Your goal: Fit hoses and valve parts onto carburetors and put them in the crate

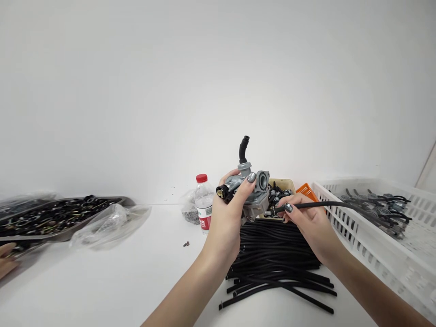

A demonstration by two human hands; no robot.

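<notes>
My left hand (231, 200) is closed around a grey metal carburetor (255, 197), lifted above the table. A short black rubber boot (243, 149) points up from its top. Between the thumb and fingers of my right hand (308, 222) is a black rubber hose (332, 204), its long end trailing to the right. The near end of the hose is at the lower right side of the carburetor; whether it sits on a fitting there I cannot tell. Below both hands lies a pile of black hoses (272, 254).
A white plastic crate (378, 245) with several carburetors stands at right. Behind my hands are a beige bin (288, 185) of small parts and an orange basket (306, 191). A water bottle (204, 204) stands mid-table. At left are a metal tray (64, 231), a plastic bag (109, 225) and another person's hand (7, 260).
</notes>
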